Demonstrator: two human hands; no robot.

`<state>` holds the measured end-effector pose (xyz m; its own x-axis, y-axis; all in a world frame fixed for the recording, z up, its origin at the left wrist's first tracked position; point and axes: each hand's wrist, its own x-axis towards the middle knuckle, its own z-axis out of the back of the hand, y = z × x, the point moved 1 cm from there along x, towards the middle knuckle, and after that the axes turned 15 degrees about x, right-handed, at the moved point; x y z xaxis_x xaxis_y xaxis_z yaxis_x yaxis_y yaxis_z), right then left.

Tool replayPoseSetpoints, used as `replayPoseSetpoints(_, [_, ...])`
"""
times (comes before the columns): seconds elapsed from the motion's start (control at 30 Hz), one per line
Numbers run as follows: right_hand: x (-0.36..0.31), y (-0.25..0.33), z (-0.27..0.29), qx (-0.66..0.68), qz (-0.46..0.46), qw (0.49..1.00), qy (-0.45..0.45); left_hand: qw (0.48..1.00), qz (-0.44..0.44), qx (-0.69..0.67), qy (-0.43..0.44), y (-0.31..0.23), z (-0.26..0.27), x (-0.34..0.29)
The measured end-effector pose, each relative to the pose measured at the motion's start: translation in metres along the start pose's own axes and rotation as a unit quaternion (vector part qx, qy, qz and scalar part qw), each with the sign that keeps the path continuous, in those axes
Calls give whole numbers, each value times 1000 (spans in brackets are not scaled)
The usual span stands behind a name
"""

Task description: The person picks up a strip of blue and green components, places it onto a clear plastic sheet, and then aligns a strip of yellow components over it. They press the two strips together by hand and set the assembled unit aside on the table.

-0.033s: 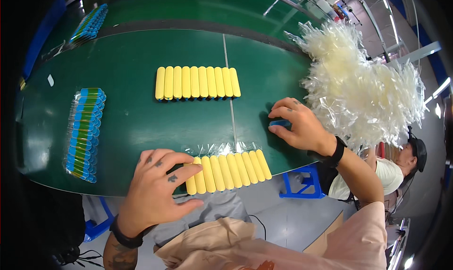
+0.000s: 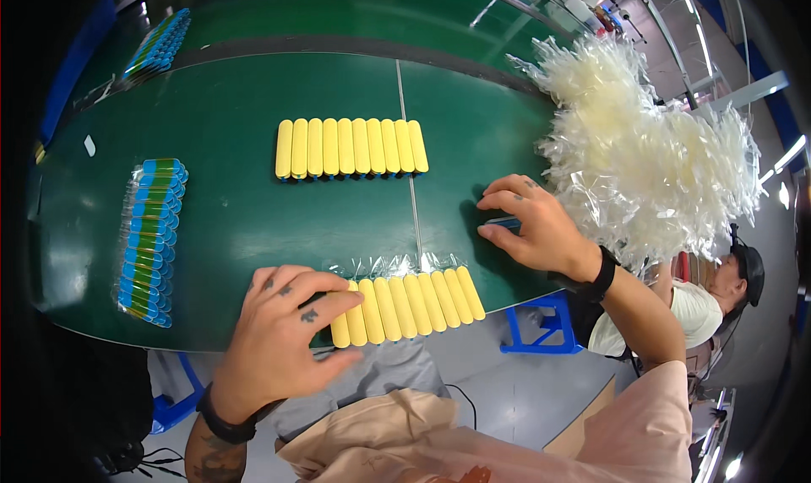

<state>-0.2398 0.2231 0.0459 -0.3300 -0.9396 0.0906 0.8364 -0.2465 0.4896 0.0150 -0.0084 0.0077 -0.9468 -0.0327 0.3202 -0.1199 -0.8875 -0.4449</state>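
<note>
A near row of yellow round-ended nail files [image 2: 410, 307] in clear sleeves lies at the table's front edge. My left hand [image 2: 283, 331] is at its left end, index fingertip on or just over the first files. Its thumb is spread apart below, and it grips nothing that I can see. To the right, my right hand [image 2: 541, 230] is curled over the table, thumb and fingers around a narrow blue nail file [image 2: 505, 222], mostly hidden by the hand. Farther back lies a second row of yellow nail files [image 2: 353, 147], stacked with darker edges beneath.
Stacked blue-and-green files [image 2: 150, 242] in clear wrap lie at left, with another stack [image 2: 159, 44] beyond the dark strip. A big heap of clear plastic sleeves [image 2: 646, 154] fills the right end. A person [image 2: 701, 301] sits beyond it. Blue stools [image 2: 545, 324] stand below the table.
The blue file at my right hand shows as a thinner, darker strip than before, as if turned on edge. My left hand is nearly still.
</note>
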Motion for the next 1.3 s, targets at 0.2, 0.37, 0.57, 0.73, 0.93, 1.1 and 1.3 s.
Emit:
replayPoseSetpoints(0.2, [29, 85, -13, 203, -5, 967, 154, 982, 149, -120, 6, 7, -8, 14])
replayPoseSetpoints(0.37, [69, 107, -34, 122, 52, 959, 252, 962, 193, -187, -53, 7, -18, 8])
replayPoseSetpoints(0.57, [91, 97, -37, 161, -21, 935, 316, 944, 223, -240, -46, 11, -21, 11])
replayPoseSetpoints(0.73, [90, 102, -36, 160, -13, 935, 316, 943, 204, -255, -57, 13, -21, 9])
replayPoseSetpoints(0.93, [75, 113, -50, 108, 37, 975, 191, 949, 210, -231, -35, 13, -22, 11])
replayPoseSetpoints(1.1, [96, 105, -47, 159, -13, 955, 252, 929, 280, -241, -26, 7, -19, 18])
replayPoseSetpoints(1.3, [99, 108, -41, 163, -25, 938, 305, 948, 216, -230, -47, 13, -25, 11])
